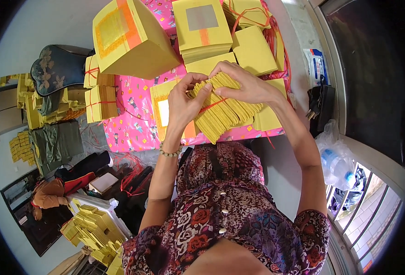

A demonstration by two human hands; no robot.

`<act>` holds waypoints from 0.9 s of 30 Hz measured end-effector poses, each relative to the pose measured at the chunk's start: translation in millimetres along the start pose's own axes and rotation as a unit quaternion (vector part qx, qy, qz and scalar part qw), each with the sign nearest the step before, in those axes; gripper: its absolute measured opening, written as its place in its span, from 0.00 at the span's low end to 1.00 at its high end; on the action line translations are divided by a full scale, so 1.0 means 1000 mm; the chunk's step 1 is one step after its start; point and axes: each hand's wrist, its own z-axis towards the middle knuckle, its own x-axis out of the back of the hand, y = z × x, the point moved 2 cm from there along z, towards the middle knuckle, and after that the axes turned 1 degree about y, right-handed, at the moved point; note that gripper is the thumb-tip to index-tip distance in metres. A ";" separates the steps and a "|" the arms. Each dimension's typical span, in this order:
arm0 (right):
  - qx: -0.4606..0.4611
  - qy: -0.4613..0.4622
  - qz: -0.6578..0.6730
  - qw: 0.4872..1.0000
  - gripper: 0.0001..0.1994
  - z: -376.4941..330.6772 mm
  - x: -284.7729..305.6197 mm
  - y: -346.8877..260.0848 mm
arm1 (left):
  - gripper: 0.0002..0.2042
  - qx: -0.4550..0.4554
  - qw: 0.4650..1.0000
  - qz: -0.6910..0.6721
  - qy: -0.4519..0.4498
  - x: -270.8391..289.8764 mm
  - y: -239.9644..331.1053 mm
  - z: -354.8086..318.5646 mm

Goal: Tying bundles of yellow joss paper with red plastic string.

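Here my left hand [180, 103] and right hand [248, 85] both have their fingers clenched on a fanned bundle of folded yellow papers [223, 110], held over the pink cloth [131, 123] on the bench, just beside yellow paper stacks [202, 30].

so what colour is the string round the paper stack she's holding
Red string on the yellow paper stack, head view.

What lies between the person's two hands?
In the head view, a fanned bundle of folded yellow papers with a red string sits between the left hand and right hand.
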 end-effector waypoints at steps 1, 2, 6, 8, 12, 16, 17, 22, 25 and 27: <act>0.004 0.008 0.003 1.000 0.20 -0.001 0.000 0.003 | 0.13 0.000 1.000 0.000 0.000 0.000 0.000 0.001; 0.007 0.015 0.005 1.000 0.21 -0.001 0.001 0.005 | 0.13 0.008 1.000 0.003 -0.006 -0.001 -0.001 0.003; 0.055 0.176 -0.042 0.982 0.24 -0.020 -0.001 -0.014 | 0.13 0.029 0.999 0.017 -0.006 0.000 -0.001 0.004; 0.050 0.239 -0.128 0.961 0.25 -0.041 0.006 -0.032 | 0.14 0.017 1.000 0.016 0.009 0.001 -0.003 0.000; 0.007 0.334 -0.212 0.919 0.19 -0.103 -0.017 -0.048 | 0.16 0.001 0.998 0.059 0.013 0.001 0.006 -0.001; -0.006 0.387 -0.163 0.907 0.13 -0.125 -0.070 -0.030 | 0.16 -0.010 0.998 0.067 0.004 0.001 0.011 0.004; -0.013 0.409 -0.173 0.896 0.12 -0.125 -0.079 -0.026 | 0.17 0.008 0.996 0.090 -0.011 0.003 0.013 0.006; -0.053 0.463 -0.144 0.873 0.09 -0.114 -0.099 -0.020 | 0.22 0.038 0.984 0.165 -0.046 0.003 0.040 0.008; -0.069 0.487 -0.135 0.860 0.08 -0.111 -0.103 -0.020 | 0.25 -0.046 0.957 0.286 0.007 -0.007 0.043 0.007; -0.072 0.524 -0.106 0.842 0.08 -0.109 -0.103 -0.021 | 0.25 -0.117 0.940 0.317 0.043 -0.013 0.046 0.005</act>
